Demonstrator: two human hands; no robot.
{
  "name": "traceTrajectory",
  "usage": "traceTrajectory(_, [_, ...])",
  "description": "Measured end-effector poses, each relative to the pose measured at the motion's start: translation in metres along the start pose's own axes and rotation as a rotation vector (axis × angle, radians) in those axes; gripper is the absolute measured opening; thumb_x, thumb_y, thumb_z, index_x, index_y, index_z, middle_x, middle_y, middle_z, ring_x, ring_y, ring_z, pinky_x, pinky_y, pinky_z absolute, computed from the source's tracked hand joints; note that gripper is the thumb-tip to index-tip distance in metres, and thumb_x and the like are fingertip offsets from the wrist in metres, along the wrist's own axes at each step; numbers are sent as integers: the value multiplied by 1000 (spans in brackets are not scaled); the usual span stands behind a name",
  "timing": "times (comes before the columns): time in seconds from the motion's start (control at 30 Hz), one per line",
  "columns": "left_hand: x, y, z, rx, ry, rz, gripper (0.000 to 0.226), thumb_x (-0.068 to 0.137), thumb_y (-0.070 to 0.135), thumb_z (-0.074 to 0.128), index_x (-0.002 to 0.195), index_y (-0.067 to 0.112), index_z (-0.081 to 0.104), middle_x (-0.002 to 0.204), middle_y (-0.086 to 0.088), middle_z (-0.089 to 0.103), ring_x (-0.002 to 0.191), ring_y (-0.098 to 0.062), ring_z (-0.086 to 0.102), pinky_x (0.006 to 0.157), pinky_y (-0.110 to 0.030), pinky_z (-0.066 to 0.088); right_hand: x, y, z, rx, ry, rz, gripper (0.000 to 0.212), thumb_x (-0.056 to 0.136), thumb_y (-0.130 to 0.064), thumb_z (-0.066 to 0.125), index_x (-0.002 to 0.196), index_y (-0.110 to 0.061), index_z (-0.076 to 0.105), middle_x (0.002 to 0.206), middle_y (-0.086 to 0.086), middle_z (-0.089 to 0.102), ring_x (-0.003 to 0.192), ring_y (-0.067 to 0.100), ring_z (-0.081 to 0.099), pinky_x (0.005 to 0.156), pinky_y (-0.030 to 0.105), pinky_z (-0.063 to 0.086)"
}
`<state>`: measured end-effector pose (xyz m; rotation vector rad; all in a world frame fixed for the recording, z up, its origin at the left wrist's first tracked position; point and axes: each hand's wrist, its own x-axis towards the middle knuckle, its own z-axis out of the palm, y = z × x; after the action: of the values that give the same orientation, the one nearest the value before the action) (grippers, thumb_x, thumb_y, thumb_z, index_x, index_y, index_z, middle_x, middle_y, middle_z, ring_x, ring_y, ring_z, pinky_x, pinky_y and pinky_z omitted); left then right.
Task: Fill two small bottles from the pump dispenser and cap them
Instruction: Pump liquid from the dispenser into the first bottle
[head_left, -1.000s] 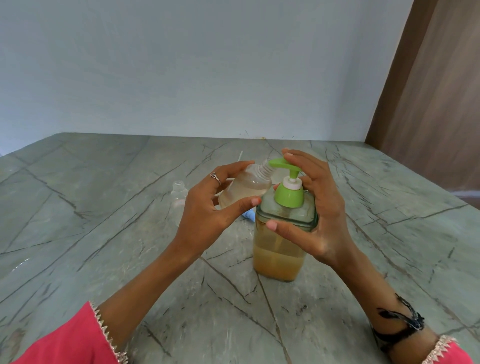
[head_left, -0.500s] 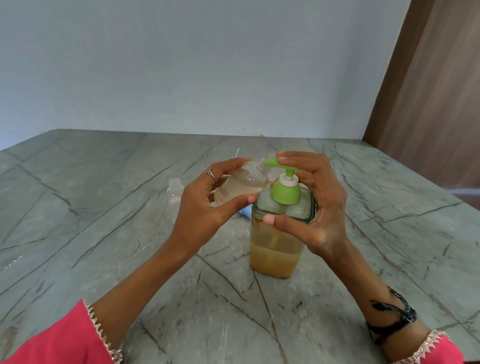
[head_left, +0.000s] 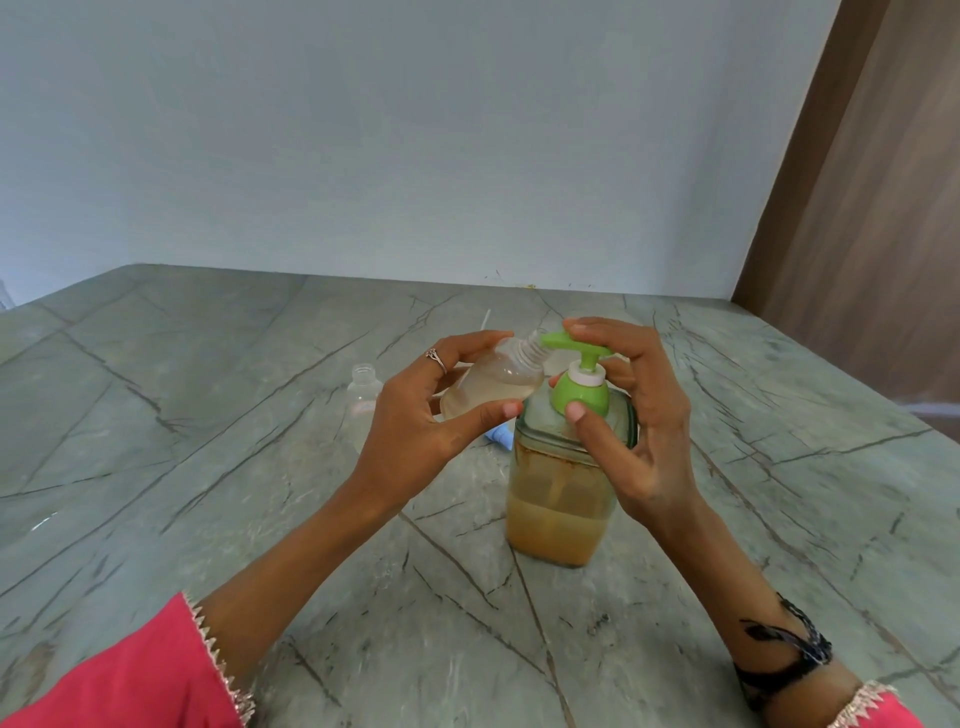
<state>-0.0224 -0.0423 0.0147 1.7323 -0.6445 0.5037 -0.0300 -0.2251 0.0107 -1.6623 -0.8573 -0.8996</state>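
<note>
Grey-green veined stone bench (head_left: 208, 467): carries all items.

Square clear glass pump dispenser with green pump head (head_left: 563, 483): upright at centre, amber liquid filling its lower part. Right hand (head_left: 639, 415) wrapped round its top, fingers (head_left: 597, 332) lying on the pump head, thumb against the green collar.

Small clear plastic bottle, uncapped, partly filled with pale liquid (head_left: 493, 384): tilted, threaded neck touching the green spout. Left hand (head_left: 421, 415) holds it, fingers closed round the body.

Second small clear bottle, uncapped (head_left: 362, 389): upright on the bench behind the left hand.

Pale blue object (head_left: 501, 435): on the bench, mostly hidden.
</note>
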Motion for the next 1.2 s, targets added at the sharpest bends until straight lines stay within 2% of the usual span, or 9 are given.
traceTrajectory(0.13, [-1, 3, 2, -36, -4, -16, 45, 68, 45, 66, 111, 40, 54, 105, 29, 60, 97, -4, 61, 72, -16, 53, -2, -2, -3, 45, -45, 80, 52, 83, -18, 57, 133, -21, 43, 134, -4, 50, 111, 28, 61, 87, 51, 52])
traceTrajectory(0.2, [-2, 4, 2, -33, -1, -15, 45, 68, 45, 66, 110, 41, 53, 105, 30, 60, 96, -3, 61, 71, -15, 52, -2, -1, -5, 20, -64, 76, 51, 84, -19, 57, 133, -16, 46, 139, -2, 45, 121, 31, 55, 90, 53, 51])
traceTrajectory(0.3, [-2, 4, 2, -24, -3, -13, 45, 68, 46, 66, 111, 41, 53, 107, 29, 59, 97, -4, 61, 72, -16, 53, 0, -3, -6, 39, -69, 99, 49, 83, -21, 59, 131, -22, 50, 145, -2, 40, 132, 28, 45, 97, 45, 50])
traceTrajectory(0.43, [-2, 4, 2, -28, -1, -19, 47, 68, 46, 66, 113, 38, 54, 110, 20, 60, 98, -8, 62, 75, -20, 55, 2, -13, -5, 102, -81, 224, 42, 83, -29, 61, 122, -37, 48, 118, -19, 64, 113, 10, 62, 91, 25, 52])
traceTrajectory(0.57, [-2, 5, 2, -22, -4, -17, 46, 68, 47, 65, 112, 40, 53, 111, 21, 59, 99, -5, 61, 75, -19, 54, 4, -15, -6, 95, -80, 277, 42, 77, -36, 66, 112, -54, 49, 99, -15, 72, 99, 5, 67, 81, 18, 52])
traceTrajectory(0.77, [-2, 4, 2, -14, -1, -15, 45, 68, 46, 67, 110, 44, 52, 106, 31, 59, 98, -1, 60, 74, -17, 54, 7, -18, -4, 197, -1, 326, 35, 73, -31, 70, 104, -43, 59, 100, 8, 72, 92, 22, 70, 77, 35, 57])
traceTrajectory(0.93, [-2, 5, 1, -10, 0, -4, 46, 68, 45, 66, 112, 41, 53, 106, 32, 59, 99, -2, 60, 73, -16, 53, 10, -23, -2, 261, 49, 362, 28, 74, -7, 69, 96, -24, 62, 89, 9, 74, 82, 21, 72, 69, 27, 55])
traceTrajectory(1.1, [-2, 4, 1, -1, 3, -12, 46, 67, 47, 66, 111, 42, 53, 109, 29, 59, 101, -4, 60, 74, -16, 53, 12, -24, -1, 270, 53, 369, 27, 73, -6, 68, 91, -25, 63, 87, 6, 74, 80, 17, 71, 67, 21, 53])
traceTrajectory(1.2, [-2, 4, 2, -5, 4, -10, 47, 66, 47, 66, 111, 41, 54, 109, 28, 60, 101, -4, 60, 75, -17, 53, 10, -23, 0, 260, 43, 340, 30, 74, -14, 71, 94, -36, 63, 93, 7, 73, 85, 19, 71, 70, 22, 53])
